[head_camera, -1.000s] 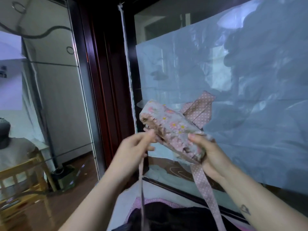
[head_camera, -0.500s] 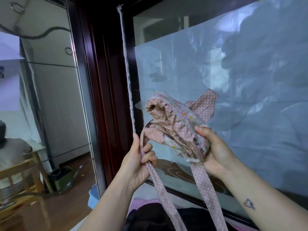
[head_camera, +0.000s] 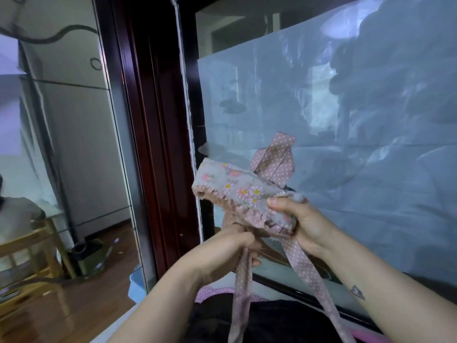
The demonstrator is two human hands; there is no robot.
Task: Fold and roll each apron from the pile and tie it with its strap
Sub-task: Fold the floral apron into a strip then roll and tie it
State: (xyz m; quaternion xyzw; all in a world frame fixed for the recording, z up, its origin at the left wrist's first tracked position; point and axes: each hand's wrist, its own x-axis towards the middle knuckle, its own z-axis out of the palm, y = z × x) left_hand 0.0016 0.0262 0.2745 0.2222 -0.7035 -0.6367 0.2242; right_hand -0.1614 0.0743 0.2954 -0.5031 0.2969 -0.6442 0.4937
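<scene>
Rolled grey floral cotton apron [head_camera: 244, 194] with a pink ruffled edge is held up in the air at the centre of the frame, in front of the biggest thing on view. That is a wide window pane covered in wrinkled bluish plastic sheet [head_camera: 346, 115], which fills the right half. On the left side stands a tall glass panel with a dark curling line across its top [head_camera: 61, 120]. Between the two, a dark red wooden frame [head_camera: 153, 120] runs from top to bottom. Along the bottom edge lies a dark heap of cloth [head_camera: 272, 320], with a strip of pink checked fabric [head_camera: 215, 290] at its upper left. A pale wooden chair [head_camera: 32, 246] stands in the lower left corner.

The apron roll is tilted, its open end toward the left and its other end lower and to the right. The right hand [head_camera: 304, 226] grips that lower end, thumb pressed on top and fingers curled underneath. The left hand [head_camera: 230, 253] is just below the roll, fingers closed round a pink white-dotted fabric strap [head_camera: 241, 293] that hangs from the fist to the bottom edge. Another length of the same strap drops from under the right hand toward the lower right. A folded loop of it sticks up behind the roll.

A small heart tattoo [head_camera: 357, 292] marks the right forearm. A thin white cord [head_camera: 184, 82] hangs along the frame's right edge.
</scene>
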